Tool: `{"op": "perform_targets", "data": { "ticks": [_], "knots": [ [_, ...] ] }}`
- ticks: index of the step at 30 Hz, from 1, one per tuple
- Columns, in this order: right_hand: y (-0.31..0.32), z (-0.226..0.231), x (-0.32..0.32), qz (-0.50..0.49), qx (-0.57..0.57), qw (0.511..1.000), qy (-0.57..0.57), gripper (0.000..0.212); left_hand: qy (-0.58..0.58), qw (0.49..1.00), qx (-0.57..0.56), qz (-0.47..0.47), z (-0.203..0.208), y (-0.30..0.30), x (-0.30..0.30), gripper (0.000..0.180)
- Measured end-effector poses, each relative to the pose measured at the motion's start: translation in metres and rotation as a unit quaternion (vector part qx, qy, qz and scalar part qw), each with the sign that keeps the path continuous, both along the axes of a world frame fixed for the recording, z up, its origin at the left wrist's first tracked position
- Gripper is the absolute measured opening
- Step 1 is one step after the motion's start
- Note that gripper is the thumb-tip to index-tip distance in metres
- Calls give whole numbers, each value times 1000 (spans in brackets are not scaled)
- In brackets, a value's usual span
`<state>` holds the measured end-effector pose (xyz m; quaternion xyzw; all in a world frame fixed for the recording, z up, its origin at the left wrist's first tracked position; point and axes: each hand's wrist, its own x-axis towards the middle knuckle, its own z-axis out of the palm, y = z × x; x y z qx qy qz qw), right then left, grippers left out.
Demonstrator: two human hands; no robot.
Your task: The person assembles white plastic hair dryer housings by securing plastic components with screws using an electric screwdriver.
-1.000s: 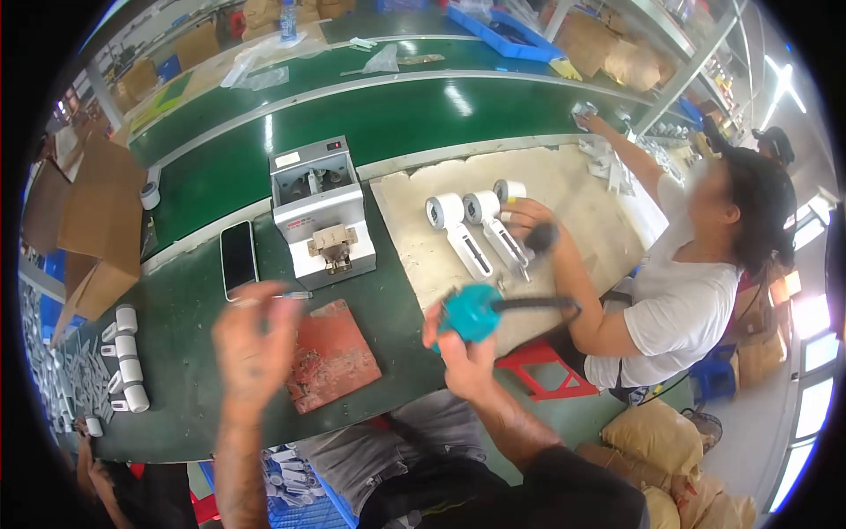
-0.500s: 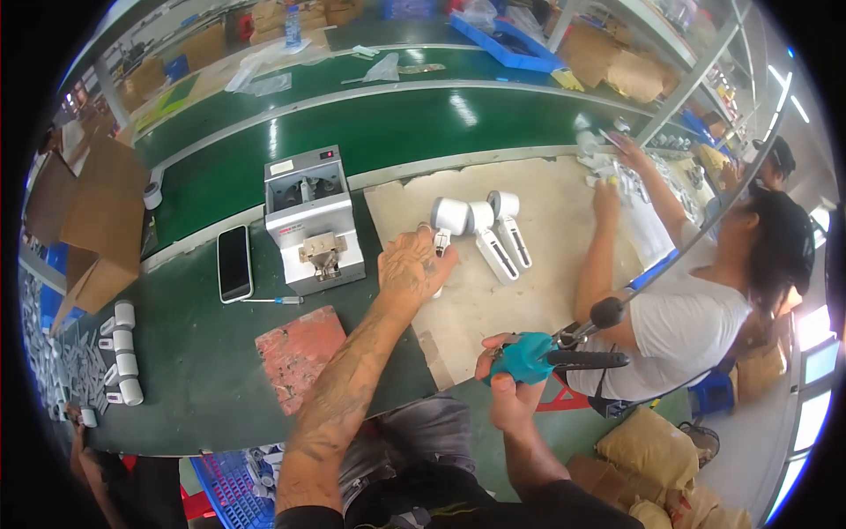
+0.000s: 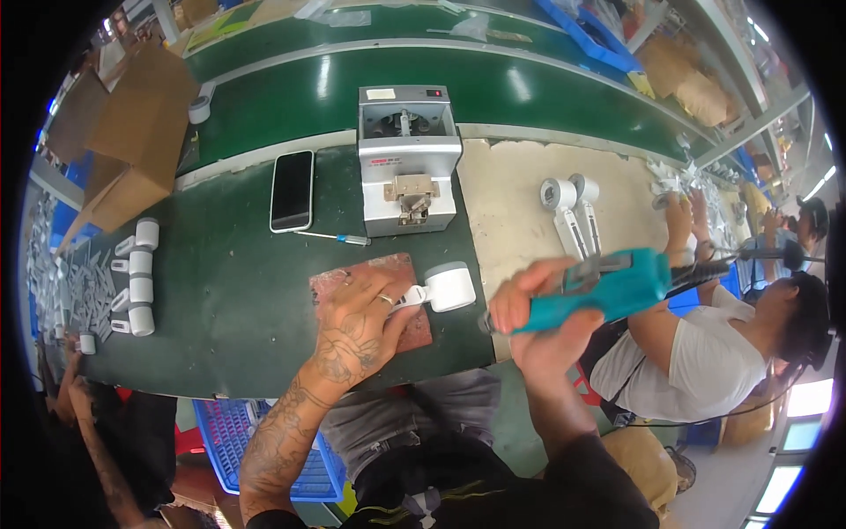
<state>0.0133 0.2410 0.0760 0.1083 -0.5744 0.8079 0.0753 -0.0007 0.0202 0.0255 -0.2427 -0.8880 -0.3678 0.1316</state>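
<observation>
My left hand (image 3: 357, 317) is closed on the slim arm of a white cylinder-headed part (image 3: 451, 286), which resembles a track light. It holds the arm over a worn red pad (image 3: 416, 333), and the round head sticks out past the pad's right edge. My right hand (image 3: 546, 331) is wrapped round a teal electric screwdriver (image 3: 630, 286), raised to the right of the part. The tool's tip points left, apart from the part. Two similar white parts (image 3: 558, 196) lie on the cardboard sheet (image 3: 502, 189) beyond the screwdriver.
A grey feeder machine (image 3: 408, 185) stands behind the pad, beside a phone (image 3: 293, 192) and a small screwdriver (image 3: 352, 239). Several white parts (image 3: 141, 288) line up at the left, near a cardboard box (image 3: 141, 123). A co-worker (image 3: 731, 344) sits at the right.
My left hand has brought one white part from the cardboard sheet to the red pad. The electric screwdriver has risen and turned in my right hand. The view has shifted.
</observation>
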Motion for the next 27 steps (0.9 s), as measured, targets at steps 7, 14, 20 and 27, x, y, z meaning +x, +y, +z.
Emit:
{"op": "perform_targets", "data": {
  "ticks": [7,14,20,27],
  "knots": [
    [-61,2,-90,-41,32,992,118,80,-34,999,-14,0,-8,-18,-20,26],
    [-72,-25,-135,-49,91,977,184,62,19,1000,3,2,-21,-16,-17,37],
    [-78,-32,-140,-15,73,981,181,53,-22,1000,19,7,-20,-19,-20,43],
    [-73,-22,-99,20,35,995,88,41,-31,999,22,19,-21,-20,-19,42]
  ]
}}
